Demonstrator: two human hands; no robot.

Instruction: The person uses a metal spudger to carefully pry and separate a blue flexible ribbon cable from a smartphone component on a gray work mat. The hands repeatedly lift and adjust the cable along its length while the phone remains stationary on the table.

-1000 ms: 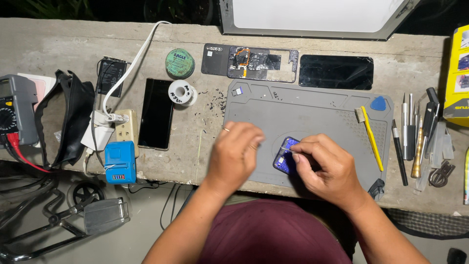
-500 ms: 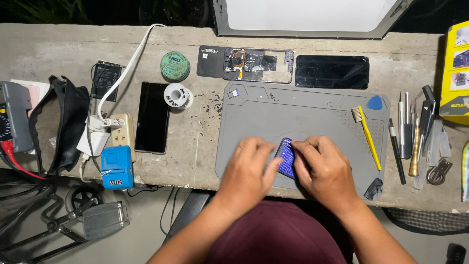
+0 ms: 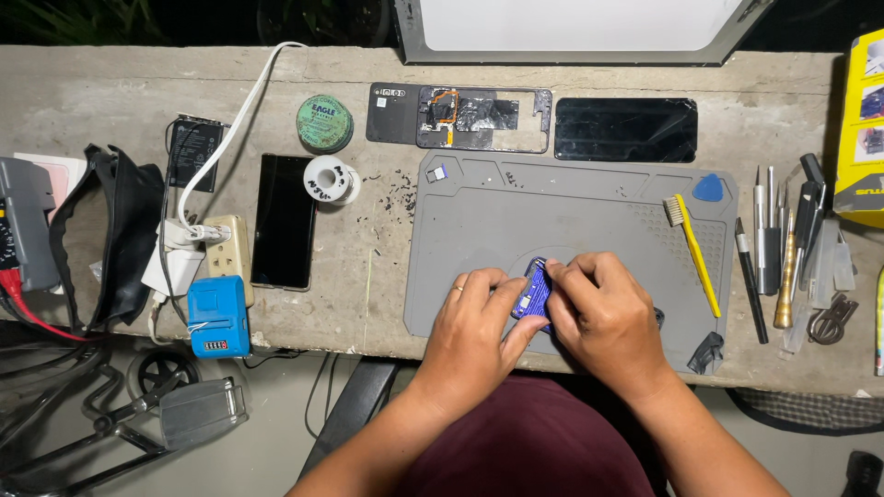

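Both hands pinch a small blue circuit board [image 3: 532,293] between them: the left hand [image 3: 474,322] closes thumb and fingers on its left edge, the right hand [image 3: 603,313] curls over its right edge and top. The board sits low on the grey repair mat [image 3: 571,221], just above the near edge. It looks light, thin, stiff and fragile, so edges are the safest hold. At two o'clock lies a yellow brush [image 3: 691,248]; at twelve, an opened phone frame [image 3: 460,115].
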